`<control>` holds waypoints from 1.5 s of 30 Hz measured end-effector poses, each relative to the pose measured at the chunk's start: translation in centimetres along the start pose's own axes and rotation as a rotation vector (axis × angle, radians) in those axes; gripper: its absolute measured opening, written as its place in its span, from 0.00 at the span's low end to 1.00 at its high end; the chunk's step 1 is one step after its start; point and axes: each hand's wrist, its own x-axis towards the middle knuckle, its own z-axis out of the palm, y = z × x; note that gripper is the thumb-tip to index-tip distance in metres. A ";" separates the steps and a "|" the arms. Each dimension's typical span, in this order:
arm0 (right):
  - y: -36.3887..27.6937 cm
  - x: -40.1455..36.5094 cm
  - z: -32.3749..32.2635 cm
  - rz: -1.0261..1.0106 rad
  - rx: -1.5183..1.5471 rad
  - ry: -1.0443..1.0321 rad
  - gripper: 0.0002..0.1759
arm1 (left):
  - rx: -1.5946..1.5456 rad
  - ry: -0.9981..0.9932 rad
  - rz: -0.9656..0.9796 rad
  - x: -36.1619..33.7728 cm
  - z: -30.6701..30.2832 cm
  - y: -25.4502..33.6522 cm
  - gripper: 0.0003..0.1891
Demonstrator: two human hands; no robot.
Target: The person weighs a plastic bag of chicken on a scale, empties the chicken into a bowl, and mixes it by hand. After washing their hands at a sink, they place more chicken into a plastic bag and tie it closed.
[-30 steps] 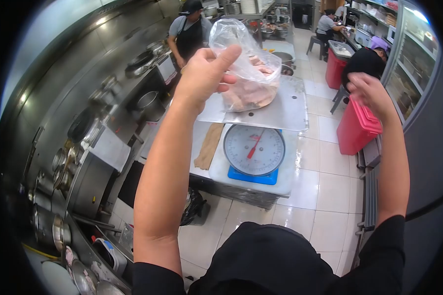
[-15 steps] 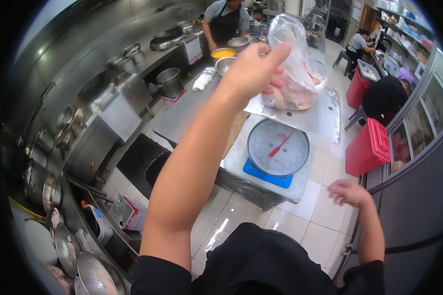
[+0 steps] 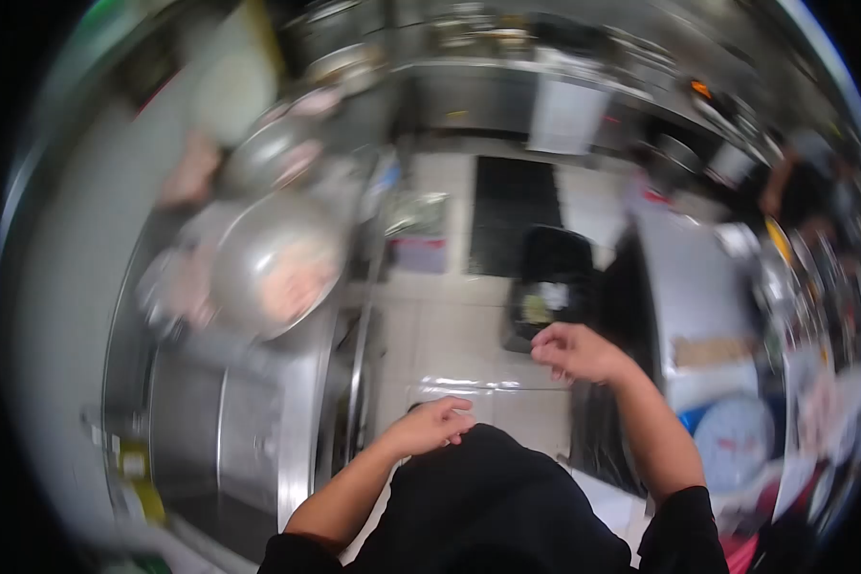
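My left hand (image 3: 430, 427) hovers over the tiled floor near my black apron, fingers loosely bent and nothing in them. Slightly farther forward is my right hand (image 3: 572, 352), half curled and holding nothing I can see; below it stands a black bin (image 3: 553, 268) with some waste inside. To the left, a large metal bowl (image 3: 234, 273) with pinkish raw meat (image 3: 301, 277) rests on the steel counter beside the sink (image 3: 187, 421). On the right side, a dial scale (image 3: 732, 442) appears blurred, with a clear bag of meat (image 3: 823, 402) beyond it.
Another metal bowl (image 3: 258, 158) sits behind the large one. A black mat (image 3: 514, 206) lies on the tiled floor (image 3: 430, 335) between counter and steel table (image 3: 684, 263). Pans line the far stove counter. A co-worker (image 3: 813, 177) stands at the far right. Much is motion-blurred.
My view has swung left from the scale toward the sink and bowls. My left hand has come away from the bag of meat, and both hands are now low in front of me.
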 end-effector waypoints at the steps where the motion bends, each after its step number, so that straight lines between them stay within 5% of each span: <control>1: -3.1 2.9 1.6 -0.059 -0.052 -0.043 0.22 | -0.027 0.056 0.033 -1.8 -0.9 -1.8 0.25; 7: -21.6 15.6 15.5 -0.760 -0.537 -0.145 0.18 | -0.154 0.328 0.185 -7.7 -6.4 -5.9 0.25; 11: -27.8 25.7 22.6 -0.762 -0.910 -0.088 0.14 | -0.225 0.434 0.250 -11.6 -10.5 -6.5 0.26; 16: -26.9 34.5 26.2 -0.357 -1.604 -0.232 0.19 | -0.371 0.504 0.282 -14.0 -12.9 -7.5 0.26; 22: -25.2 37.6 26.6 -0.284 -1.454 -0.148 0.24 | -0.473 0.540 0.269 -13.8 -13.9 -8.4 0.27; 25: -24.8 38.9 25.5 -0.433 -1.187 0.022 0.23 | -0.434 0.521 0.263 -13.6 -14.6 -8.0 0.26; 26: -24.7 39.4 24.6 -0.345 -1.009 -0.054 0.22 | -0.406 0.505 0.252 -13.2 -14.8 -7.7 0.26; 30: -26.9 35.4 21.3 -0.163 -0.172 -0.358 0.17 | -0.336 0.359 0.252 -11.0 -15.3 -6.3 0.26; 35: -24.0 25.9 15.7 -0.266 0.662 -0.293 0.13 | -0.256 0.165 0.153 -7.9 -14.4 -2.0 0.22; 39: -21.2 11.9 7.6 -0.430 0.839 -0.103 0.10 | -0.095 -0.085 0.093 -4.0 -13.4 0.2 0.27; 40: -20.1 7.2 5.6 -0.487 0.810 0.041 0.10 | -0.011 -0.111 0.095 -1.9 -12.6 1.4 0.20; 45: -13.4 -18.4 -1.2 -0.665 0.683 0.623 0.20 | 0.289 -0.440 0.295 2.1 -2.8 10.8 0.22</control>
